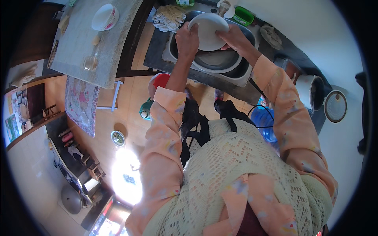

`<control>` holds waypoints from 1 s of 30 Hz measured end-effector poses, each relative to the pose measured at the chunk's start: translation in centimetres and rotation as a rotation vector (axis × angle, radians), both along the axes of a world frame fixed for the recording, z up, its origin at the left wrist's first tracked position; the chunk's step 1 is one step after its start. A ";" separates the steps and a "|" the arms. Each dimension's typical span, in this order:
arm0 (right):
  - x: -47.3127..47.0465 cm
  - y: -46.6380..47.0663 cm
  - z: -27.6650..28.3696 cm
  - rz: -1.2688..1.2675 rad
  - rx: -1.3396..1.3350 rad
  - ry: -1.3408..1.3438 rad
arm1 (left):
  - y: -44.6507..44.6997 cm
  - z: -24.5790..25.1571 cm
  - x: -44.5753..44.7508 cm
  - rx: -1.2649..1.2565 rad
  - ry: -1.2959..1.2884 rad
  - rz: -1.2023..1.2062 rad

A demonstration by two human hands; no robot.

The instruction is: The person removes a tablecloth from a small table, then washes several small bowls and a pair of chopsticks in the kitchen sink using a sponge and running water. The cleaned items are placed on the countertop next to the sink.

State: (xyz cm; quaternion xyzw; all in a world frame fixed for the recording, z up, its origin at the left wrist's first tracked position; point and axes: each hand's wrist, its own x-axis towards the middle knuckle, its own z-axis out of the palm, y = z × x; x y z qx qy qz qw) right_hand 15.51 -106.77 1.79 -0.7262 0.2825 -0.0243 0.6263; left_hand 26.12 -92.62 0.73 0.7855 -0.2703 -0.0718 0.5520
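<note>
Both hands hold a round white dish (209, 32) over the sink; whether it is a plate or a shallow bowl I cannot tell. My left hand (188, 41) grips its left rim, thumb on the near face. On the right rim is my right hand (234, 39), thumb and fingers around the edge. Below the dish a large round metal basin (218, 63) sits in the stainless steel sink (248, 77). Part of the basin is hidden by the dish and my right hand. Crumpled cloths (169, 18) lie at the sink's upper left corner.
A green plastic container (243, 16) and a cloth (271, 37) lie behind the sink. To the right are a white pot (308, 91) and a round lid (335, 106). On the left table (73, 50) stands a white bowl (104, 17). A red basin (161, 82) is below the counter.
</note>
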 end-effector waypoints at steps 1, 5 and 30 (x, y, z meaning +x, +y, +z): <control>0.0 0.3 0.1 0.000 0.040 -0.033 | 0.1 -0.3 0.1 -0.057 0.045 -0.015; -0.1 0.7 0.7 0.004 -0.025 -0.041 | 0.5 -0.7 0.4 -0.184 0.484 -0.105; -2.8 1.4 -5.0 0.003 -0.228 0.269 | 0.1 -4.8 -2.4 0.520 0.108 0.010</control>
